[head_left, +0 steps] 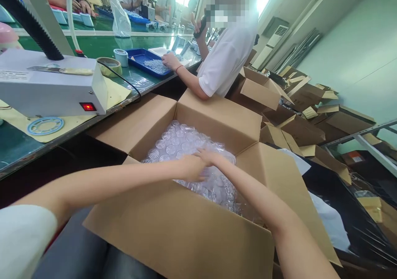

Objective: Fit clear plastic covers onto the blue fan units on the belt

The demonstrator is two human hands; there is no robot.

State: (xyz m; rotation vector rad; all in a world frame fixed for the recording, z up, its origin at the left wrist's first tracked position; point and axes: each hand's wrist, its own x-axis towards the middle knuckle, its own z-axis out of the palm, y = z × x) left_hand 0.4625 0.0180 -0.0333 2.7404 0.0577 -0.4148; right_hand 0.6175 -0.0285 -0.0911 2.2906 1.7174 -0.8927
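An open cardboard box [173, 225] stands in front of me with its flaps folded out. Inside lie rows of clear round plastic pieces with ribbed faces [170, 149], and loose clear plastic [221, 186] covers part of them. My left hand [192, 168] reaches in from the left, low over the pieces; its fingers are smeared by motion. Just beyond it, my right hand [207, 157] comes in from the right with fingers stretched toward the left hand, and the two overlap in view. Whether either hand touches the pieces is hidden.
On the green workbench [124, 89] at left are a white machine [52, 84] carrying a knife, a light-blue ring [46, 126], a tape roll [110, 66] and a blue tray [149, 62] of small parts. A co-worker [229, 51] sits beyond the box. Cartons [302, 128] fill the right side.
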